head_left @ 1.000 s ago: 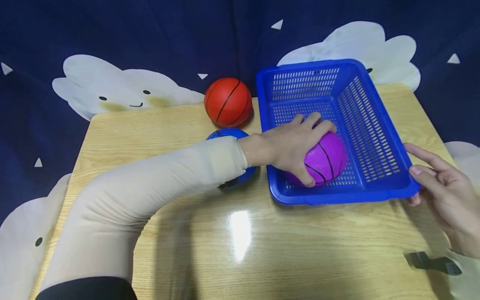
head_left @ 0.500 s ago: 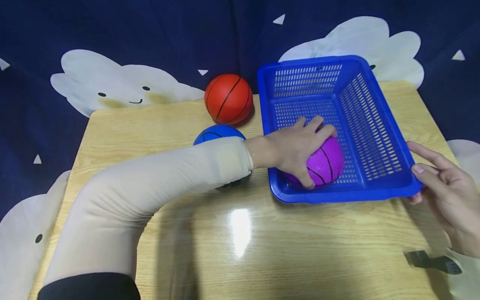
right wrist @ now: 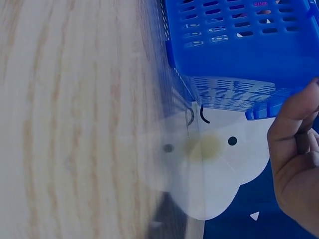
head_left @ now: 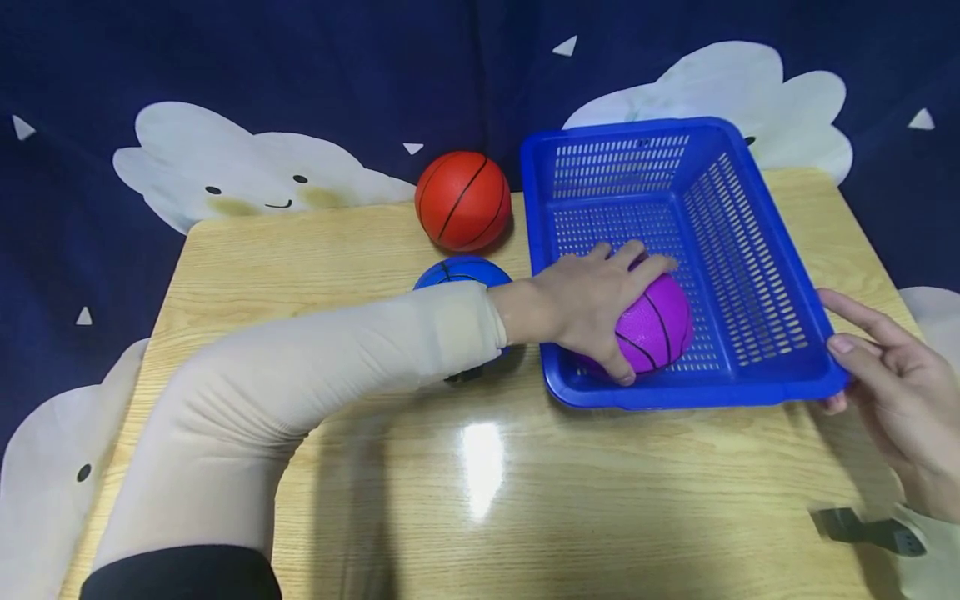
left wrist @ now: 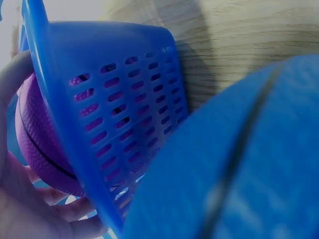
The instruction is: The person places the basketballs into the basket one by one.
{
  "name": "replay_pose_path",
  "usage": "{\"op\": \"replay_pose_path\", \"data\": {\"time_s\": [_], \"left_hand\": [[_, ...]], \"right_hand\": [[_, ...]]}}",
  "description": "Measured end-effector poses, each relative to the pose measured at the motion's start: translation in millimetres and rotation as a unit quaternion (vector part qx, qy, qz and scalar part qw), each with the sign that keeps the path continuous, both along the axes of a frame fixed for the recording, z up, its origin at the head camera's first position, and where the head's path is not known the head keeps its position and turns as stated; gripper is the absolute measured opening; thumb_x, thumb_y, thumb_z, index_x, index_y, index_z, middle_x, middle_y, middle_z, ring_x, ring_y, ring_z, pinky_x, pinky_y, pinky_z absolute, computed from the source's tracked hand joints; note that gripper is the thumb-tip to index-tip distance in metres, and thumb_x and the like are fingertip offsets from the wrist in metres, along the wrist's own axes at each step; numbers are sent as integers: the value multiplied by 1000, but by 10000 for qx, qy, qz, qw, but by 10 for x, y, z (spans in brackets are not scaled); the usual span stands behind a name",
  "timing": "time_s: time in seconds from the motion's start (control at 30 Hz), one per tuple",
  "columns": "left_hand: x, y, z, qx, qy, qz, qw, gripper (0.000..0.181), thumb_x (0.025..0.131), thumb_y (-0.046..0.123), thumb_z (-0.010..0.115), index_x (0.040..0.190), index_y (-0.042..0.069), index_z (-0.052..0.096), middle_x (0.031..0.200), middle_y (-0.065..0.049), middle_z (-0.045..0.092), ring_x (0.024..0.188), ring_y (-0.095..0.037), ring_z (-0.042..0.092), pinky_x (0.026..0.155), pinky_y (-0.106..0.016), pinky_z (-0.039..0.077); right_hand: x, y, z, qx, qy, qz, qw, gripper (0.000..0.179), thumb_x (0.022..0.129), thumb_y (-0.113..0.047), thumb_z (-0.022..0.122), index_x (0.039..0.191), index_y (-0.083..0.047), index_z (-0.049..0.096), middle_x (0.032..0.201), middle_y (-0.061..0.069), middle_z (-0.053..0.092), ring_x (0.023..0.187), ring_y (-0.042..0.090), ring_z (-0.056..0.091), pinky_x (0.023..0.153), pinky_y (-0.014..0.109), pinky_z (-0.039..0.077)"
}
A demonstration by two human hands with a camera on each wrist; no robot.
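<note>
My left hand [head_left: 588, 304] grips a small purple basketball [head_left: 656, 325] inside a blue plastic basket [head_left: 757, 267], at its near left side. The fingers are spread over the ball's top, the thumb on its near side. In the left wrist view the purple basketball [left wrist: 42, 144] shows behind the basket's slotted wall [left wrist: 119, 99]. My right hand [head_left: 892, 383] pinches the basket's near right corner, thumb on the rim and fingers outside. A blue basketball [head_left: 463, 270] sits left of the basket, partly hidden under my left forearm; it looms large in the left wrist view.
An orange-red basketball [head_left: 462, 200] rests at the table's back edge, left of the basket. The wooden table [head_left: 585, 492] ends at a dark blue curtain [head_left: 300, 58] with white clouds. A dark strap [head_left: 866, 529] is by my right wrist.
The blue basketball shifted slightly left, then back right beneath my left forearm. Both hands keep their holds, and the purple basketball stays in the basket.
</note>
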State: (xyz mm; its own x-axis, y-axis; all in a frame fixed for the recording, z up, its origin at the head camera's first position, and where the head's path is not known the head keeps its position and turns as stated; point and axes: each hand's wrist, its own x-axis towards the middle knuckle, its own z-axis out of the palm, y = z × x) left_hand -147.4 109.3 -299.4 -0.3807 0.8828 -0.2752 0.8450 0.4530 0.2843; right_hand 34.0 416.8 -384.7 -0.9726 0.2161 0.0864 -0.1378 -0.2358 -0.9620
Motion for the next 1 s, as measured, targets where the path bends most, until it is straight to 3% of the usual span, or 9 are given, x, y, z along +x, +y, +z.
{"op": "replay_pose_path", "data": {"time_s": [0.13, 0.3, 0.4, 0.5, 0.63, 0.77, 0.87, 1.0], "left_hand": [[-5, -77, 59, 44, 28, 127, 9999, 134, 77, 77, 86, 176, 27, 10, 172, -6, 32, 149, -33, 43, 108, -46, 53], [-57, -356, 215, 881, -441, 454, 9941, 133, 78, 78, 84, 177, 30, 9, 178, -1, 23, 161, -22, 24, 127, -47, 30], [-112, -645, 269, 1683, -652, 671, 9813, 131, 78, 76, 86, 176, 27, 15, 177, 2, 26, 161, -15, 22, 130, -43, 21], [-152, -1011, 237, 2494, -840, 896, 9606, 127, 78, 66, 92, 175, 22, 23, 175, 3, 30, 160, -11, 24, 129, -41, 23], [-173, -1588, 94, 3176, -1258, 1389, 9295, 122, 78, 50, 98, 174, 20, 27, 174, 5, 31, 158, -13, 27, 126, -47, 30], [-175, -2072, -116, 3429, -1647, 1885, 9054, 129, 74, 69, 94, 174, 19, 27, 172, -3, 32, 156, -25, 30, 119, -58, 38], [-144, -2288, -311, 3587, -1903, 2079, 8899, 139, 69, 85, 85, 174, 16, 25, 173, -7, 29, 156, -31, 31, 115, -64, 40], [-47, -2427, -600, 3879, -2318, 2220, 8640, 143, 67, 82, 86, 174, 14, 20, 178, -5, 21, 157, -36, 31, 113, -69, 41]], "right_hand": [[-12, -11, -17, 28, -2, 44, 10000, 50, 111, 15, 40, 158, 1, 53, 91, 15, 79, 50, 17, 61, 44, 24, 49], [-25, -7, -40, 93, -23, 88, 9999, 50, 112, 13, 41, 159, -1, 53, 94, 14, 80, 52, 17, 61, 45, 24, 50], [-31, 7, -54, 83, 36, 74, 9999, 50, 112, 13, 40, 159, 0, 52, 98, 14, 81, 52, 17, 61, 44, 23, 49], [-32, 32, -76, -77, 259, 216, 9994, 51, 112, 15, 36, 159, 3, 51, 100, 16, 81, 52, 16, 65, 45, 22, 52], [-69, 49, -113, -394, 529, 509, 9965, 52, 111, 18, 31, 159, 7, 47, 103, 19, 80, 56, 15, 72, 48, 23, 57], [-102, 53, -130, -351, 548, 497, 9966, 52, 111, 18, 32, 159, 7, 47, 105, 19, 81, 57, 15, 73, 48, 23, 57], [-95, 59, -148, -270, 594, 470, 9968, 52, 111, 17, 31, 160, 6, 47, 103, 18, 81, 56, 15, 73, 47, 21, 56], [-73, 78, -184, -204, 652, 495, 9964, 53, 112, 16, 30, 162, 6, 44, 103, 18, 81, 56, 15, 73, 48, 22, 56]]}}
